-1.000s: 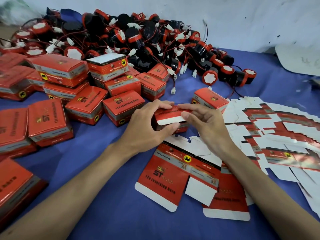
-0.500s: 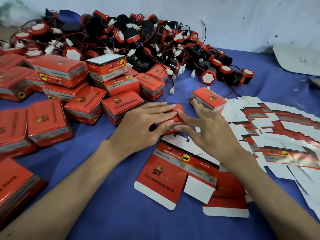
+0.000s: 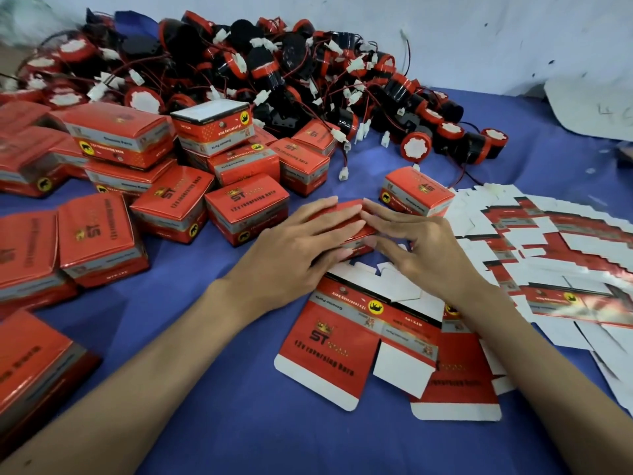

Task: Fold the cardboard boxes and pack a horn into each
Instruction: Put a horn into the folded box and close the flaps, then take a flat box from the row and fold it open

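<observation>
Head view: the blue cloth (image 3: 222, 423) lies bare in front of the person, between the two forearms and down to the near edge, and that is the widest free ground. To the left a crowd of closed boxes (image 3: 171, 207) hems in the work spot. At the back a heap of horns (image 3: 274, 73) with red wires runs up to the wall (image 3: 479, 36). To the right, flat cartons (image 3: 565, 255) fan out, overlapping. One lone carton (image 3: 416, 195) sits just behind the right hand (image 3: 421, 248).

The left hand (image 3: 291, 248) and the right meet over a small red box (image 3: 346, 214) in the middle of the cloth. Their fingers are stretched flat on its top and the thumbs are against its near side. The box is glossy red and mostly covered; I cannot tell whether its lid is tucked. Just nearer lies an unfolded carton (image 3: 329, 351), red with white flaps.
</observation>
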Available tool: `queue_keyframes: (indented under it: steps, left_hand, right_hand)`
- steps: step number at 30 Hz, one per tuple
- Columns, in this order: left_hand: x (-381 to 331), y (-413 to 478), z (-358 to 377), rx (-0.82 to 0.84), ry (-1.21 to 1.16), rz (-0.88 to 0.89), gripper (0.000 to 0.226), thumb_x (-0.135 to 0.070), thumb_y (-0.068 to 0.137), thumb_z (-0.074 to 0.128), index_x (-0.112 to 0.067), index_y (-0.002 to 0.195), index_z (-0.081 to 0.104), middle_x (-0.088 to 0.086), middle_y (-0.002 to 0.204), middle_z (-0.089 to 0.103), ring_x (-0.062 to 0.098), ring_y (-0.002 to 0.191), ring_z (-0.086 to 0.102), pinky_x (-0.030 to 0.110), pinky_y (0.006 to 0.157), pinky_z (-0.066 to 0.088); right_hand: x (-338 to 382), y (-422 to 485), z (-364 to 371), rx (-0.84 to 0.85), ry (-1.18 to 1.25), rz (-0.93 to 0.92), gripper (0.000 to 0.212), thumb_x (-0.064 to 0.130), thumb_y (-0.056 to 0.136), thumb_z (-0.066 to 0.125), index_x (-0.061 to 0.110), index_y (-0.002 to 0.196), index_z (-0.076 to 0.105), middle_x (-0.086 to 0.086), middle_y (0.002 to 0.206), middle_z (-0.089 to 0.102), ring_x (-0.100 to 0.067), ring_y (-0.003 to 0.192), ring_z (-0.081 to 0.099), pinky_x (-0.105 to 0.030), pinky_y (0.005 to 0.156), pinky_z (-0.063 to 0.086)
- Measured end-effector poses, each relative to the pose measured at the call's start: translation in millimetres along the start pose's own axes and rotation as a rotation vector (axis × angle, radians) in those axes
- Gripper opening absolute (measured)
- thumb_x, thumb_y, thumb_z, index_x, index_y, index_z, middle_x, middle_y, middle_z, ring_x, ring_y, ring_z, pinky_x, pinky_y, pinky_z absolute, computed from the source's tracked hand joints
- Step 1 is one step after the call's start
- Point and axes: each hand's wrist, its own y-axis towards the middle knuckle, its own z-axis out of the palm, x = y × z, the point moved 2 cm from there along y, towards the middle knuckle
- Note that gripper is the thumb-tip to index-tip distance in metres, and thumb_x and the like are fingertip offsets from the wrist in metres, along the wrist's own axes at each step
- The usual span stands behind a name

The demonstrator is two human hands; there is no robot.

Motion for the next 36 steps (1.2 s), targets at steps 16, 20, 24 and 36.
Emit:
queue_keyframes:
  steps: [16,20,24,36]
  left_hand:
    - [-39,13,-24,0.080,-0.021,-0.227,0.046,-0.044,0.084,0.051,-0.017,0.118,0.067,-0.001,0.111,0.068,0.020,0.100,0.064,0.033,0.082,0.048]
    - [-44,9,-10,0.412,0.360,-0.063,0.072,-0.077,0.081,0.030,-0.031,0.132,0.051,-0.010,0.125,0.051,0.013,0.112,0.047,0.032,0.094,0.033]
    - [-43,12,1,0.468,0.403,-0.116,0.079,-0.091,0.065,0.032,-0.021,0.100,0.045,-0.005,0.103,0.047,0.017,0.094,0.035,0.035,0.091,0.024]
    - [-39,21,-33,0.022,-0.902,-0.777,0.033,-0.031,0.094,0.055,-0.014,0.065,0.057,-0.005,0.057,0.055,0.008,0.050,0.051,0.020,0.049,0.041]
  right_hand:
    - [5,-1,-12,0.334,0.207,0.208,0.037,0.008,0.080,0.074,0.024,0.064,0.045,0.006,0.074,0.059,0.000,0.068,0.054,-0.019,0.070,0.037]
    - [-2,0,-21,0.233,-0.002,0.120,0.022,0.027,0.081,0.073,0.022,0.077,0.052,0.012,0.068,0.053,-0.005,0.063,0.052,-0.019,0.060,0.042]
    - [-8,-3,-23,0.271,-0.283,0.112,0.031,0.053,0.082,0.060,0.023,0.078,0.054,0.015,0.069,0.049,-0.013,0.065,0.050,-0.031,0.058,0.041]
    - [3,2,-32,0.052,0.492,0.374,0.064,0.044,0.075,0.063,0.020,0.133,0.051,0.007,0.127,0.060,-0.011,0.120,0.055,-0.039,0.100,0.046]
